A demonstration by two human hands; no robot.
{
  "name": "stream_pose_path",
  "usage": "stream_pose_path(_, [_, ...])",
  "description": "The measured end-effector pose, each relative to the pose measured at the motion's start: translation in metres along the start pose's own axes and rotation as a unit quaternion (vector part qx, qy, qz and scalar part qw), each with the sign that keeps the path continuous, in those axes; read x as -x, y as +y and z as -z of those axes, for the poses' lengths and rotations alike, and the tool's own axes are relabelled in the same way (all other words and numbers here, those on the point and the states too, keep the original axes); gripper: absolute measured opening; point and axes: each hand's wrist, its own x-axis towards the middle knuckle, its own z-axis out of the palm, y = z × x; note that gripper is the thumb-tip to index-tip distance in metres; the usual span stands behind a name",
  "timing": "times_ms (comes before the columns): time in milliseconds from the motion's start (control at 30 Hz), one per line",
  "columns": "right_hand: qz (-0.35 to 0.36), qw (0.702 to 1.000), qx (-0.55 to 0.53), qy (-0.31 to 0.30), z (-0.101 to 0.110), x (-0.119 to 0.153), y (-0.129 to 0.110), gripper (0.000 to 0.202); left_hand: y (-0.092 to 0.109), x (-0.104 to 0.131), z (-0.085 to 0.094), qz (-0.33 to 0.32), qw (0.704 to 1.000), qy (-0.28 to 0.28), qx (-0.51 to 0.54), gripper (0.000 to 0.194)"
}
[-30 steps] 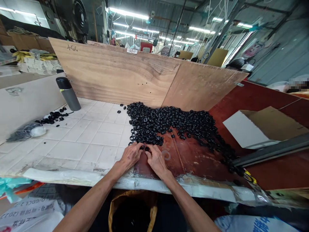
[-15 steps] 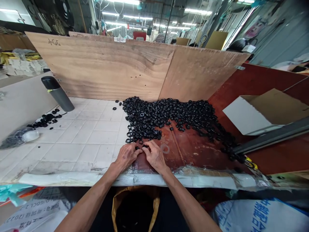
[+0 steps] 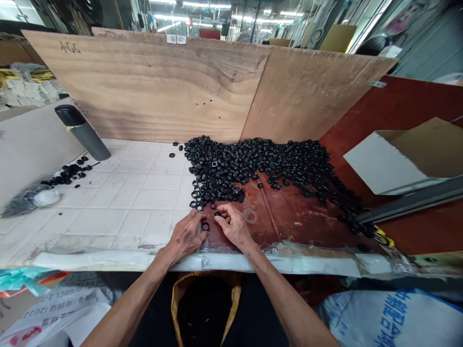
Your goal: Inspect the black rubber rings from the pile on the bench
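Observation:
A small black plastic ring (image 3: 205,226) sits between the thumb and forefinger of my left hand (image 3: 186,233), its round hole facing up. To the right, my right hand (image 3: 233,225) pinches another small black ring (image 3: 217,214) between thumb and fingertips. Both hands are low over the near edge of the red-brown board. Just beyond them spreads a big pile of black rings (image 3: 253,159), with a few loose ones at its near left corner. A pale translucent ring shape (image 3: 250,215) lies beside my right hand.
A dark bottle (image 3: 87,137) stands at the left, near scattered black pieces (image 3: 70,173) and a plastic bag (image 3: 29,200). A plywood panel (image 3: 162,86) closes the back. An open carton (image 3: 387,161) and a grey metal bar (image 3: 412,202) are at right. Below the edge hangs a yellow-rimmed bag (image 3: 175,299).
My hands have drawn slightly apart. The left thumb has opened away from the fingers, uncovering the ring there. The camera view has tilted down a little.

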Motion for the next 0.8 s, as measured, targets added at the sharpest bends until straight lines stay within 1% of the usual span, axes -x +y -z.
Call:
stream_pose_path(67, [0.011, 0.999, -0.036, -0.019, 0.001, -0.001, -0.003, 0.013, 0.000, 0.001, -0.003, -0.008, 1.000, 0.009, 0.005, 0.026])
stream_pose_path(133, [0.034, 0.996, -0.070, -0.050, 0.001, -0.001, -0.005, 0.014, 0.000, 0.001, -0.005, 0.000, 1.000, 0.026, 0.015, 0.021])
stream_pose_path(200, [0.047, 0.992, -0.092, -0.072, 0.000, -0.001, -0.006, 0.018, 0.002, 0.001, -0.005, 0.017, 0.998, 0.042, 0.032, 0.023])
stream_pose_path(267, [0.044, 0.991, -0.093, -0.080, -0.002, 0.001, -0.006, 0.019, 0.002, 0.001, -0.006, 0.042, 0.996, 0.050, 0.062, 0.030])
stream_pose_path(367, [0.049, 0.992, -0.091, -0.071, -0.003, 0.001, -0.006, 0.012, 0.000, 0.000, -0.009, 0.074, 0.985, 0.052, 0.150, 0.039])
stream_pose_path(467, [0.066, 0.990, -0.104, -0.067, -0.002, 0.000, -0.008, 0.011, -0.005, 0.000, -0.012, 0.083, 0.959, 0.040, 0.269, 0.036])
stream_pose_path(533, [0.072, 0.990, -0.106, -0.066, -0.001, -0.001, -0.010, 0.013, -0.006, 0.001, -0.012, 0.065, 0.945, 0.034, 0.318, 0.028])
stream_pose_path(600, [0.068, 0.990, -0.103, -0.065, -0.001, -0.001, -0.010, 0.013, -0.006, 0.000, -0.010, 0.034, 0.943, 0.039, 0.330, 0.022])
stream_pose_path(667, [0.041, 0.992, -0.105, -0.055, -0.003, 0.001, -0.009, 0.016, -0.004, 0.000, -0.008, 0.002, 0.948, 0.050, 0.315, 0.021])
stream_pose_path(767, [-0.016, 0.993, -0.115, -0.032, -0.007, 0.004, -0.005, 0.030, -0.004, 0.000, -0.007, -0.036, 0.955, 0.071, 0.285, 0.020])
stream_pose_path(800, [-0.026, 0.993, -0.114, -0.027, -0.009, 0.005, -0.004, 0.031, -0.004, 0.000, -0.007, -0.045, 0.956, 0.076, 0.280, 0.020])
